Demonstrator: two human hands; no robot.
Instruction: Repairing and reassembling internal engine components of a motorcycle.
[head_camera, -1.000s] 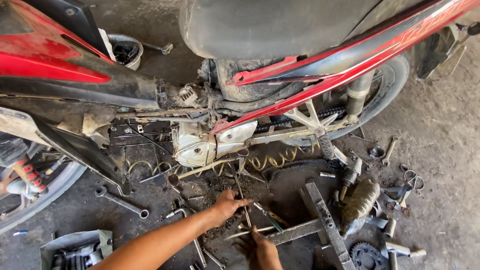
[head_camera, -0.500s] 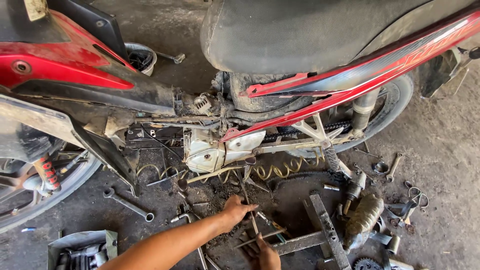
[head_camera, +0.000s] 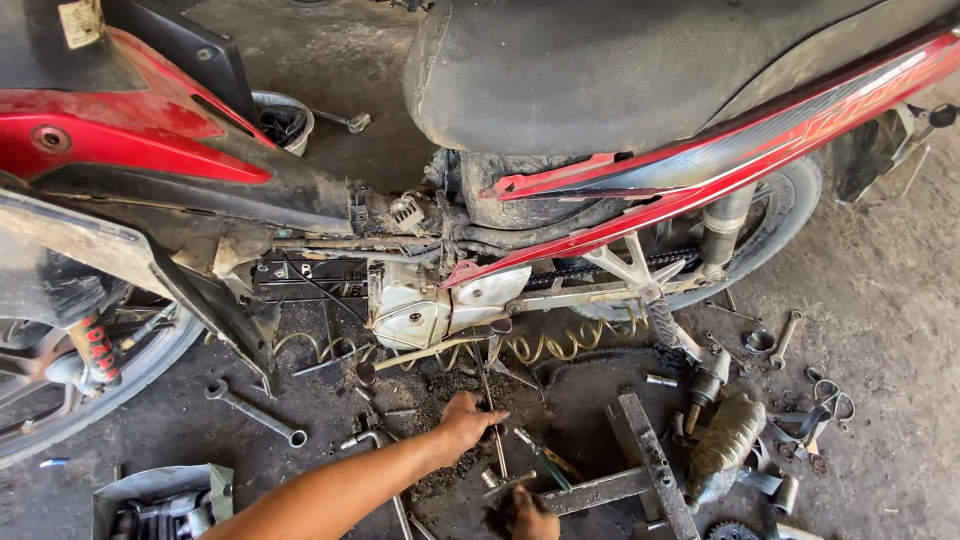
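A red motorcycle (head_camera: 700, 170) with a black seat stands over a greasy floor, its silver engine case (head_camera: 420, 310) exposed. Below the engine, my left hand (head_camera: 468, 420) reaches in from the lower left, fingers curled around a thin upright metal rod (head_camera: 490, 395). My right hand (head_camera: 530, 515) is dark with grease and sits at the bottom edge, partly cut off. It is closed on a slim green-handled tool (head_camera: 545, 465) that points up-left toward the rod. A gold coiled spring (head_camera: 560, 345) hangs along the underside of the frame.
Spanners lie on the floor at left (head_camera: 255, 410) and right (head_camera: 785, 340). A metal cross stand (head_camera: 650, 470), a dirty shock absorber (head_camera: 725, 445) and small loose parts sit to the right. The front wheel (head_camera: 90, 370) is at left and a grey tray (head_camera: 160, 495) at lower left.
The view has shifted closer, so the motorcycle sits further right in the frame. My left hand stays at the rod. My right hand has dropped slightly toward the bottom edge.
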